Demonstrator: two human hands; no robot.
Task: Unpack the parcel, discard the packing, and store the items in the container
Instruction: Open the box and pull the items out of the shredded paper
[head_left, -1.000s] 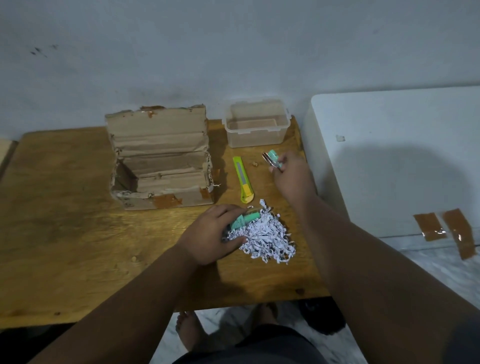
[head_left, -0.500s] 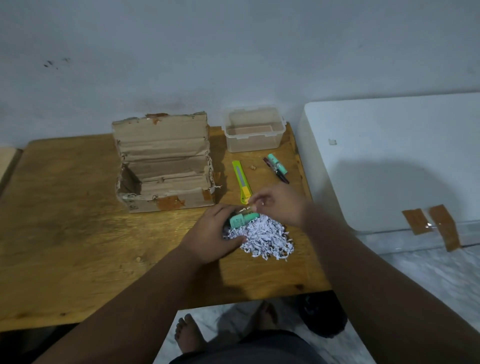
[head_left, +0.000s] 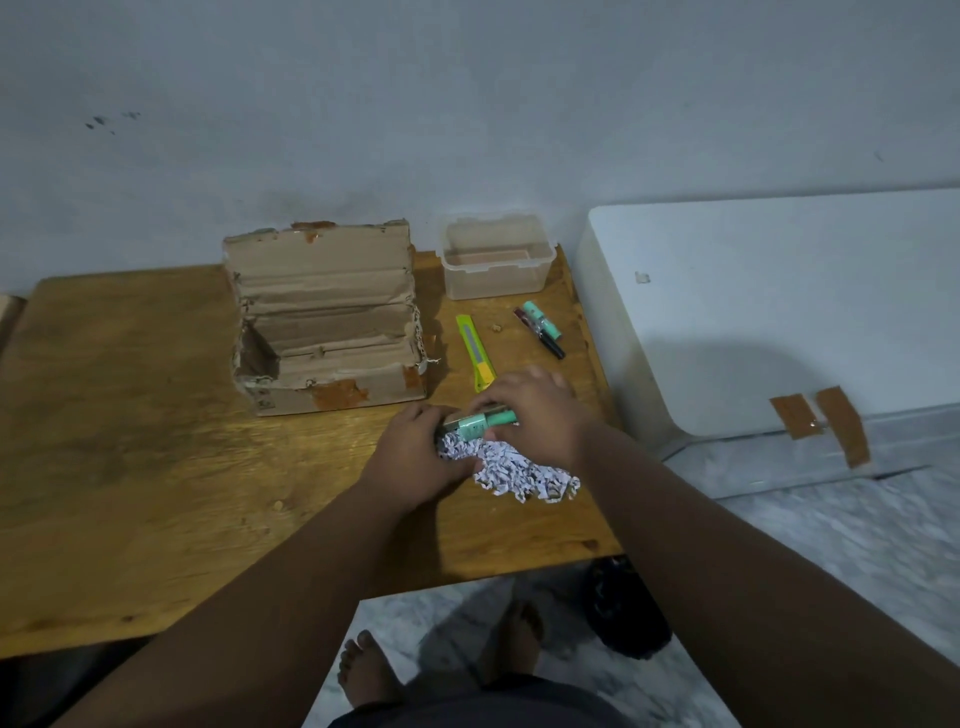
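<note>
Back from upper right, my right grip now joins my left grip at centre frame, both curled round green pens above the shreds on the counter.

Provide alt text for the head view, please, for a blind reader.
The left hand and right hand grip a green tube over shredded paper on a wooden table. Behind: an open cardboard box, clear container, yellow cutter, two loose items.

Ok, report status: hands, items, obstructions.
Left hand and right hand grip green marker over shredded paper. Container looks empty. Nothing blocking.
</note>
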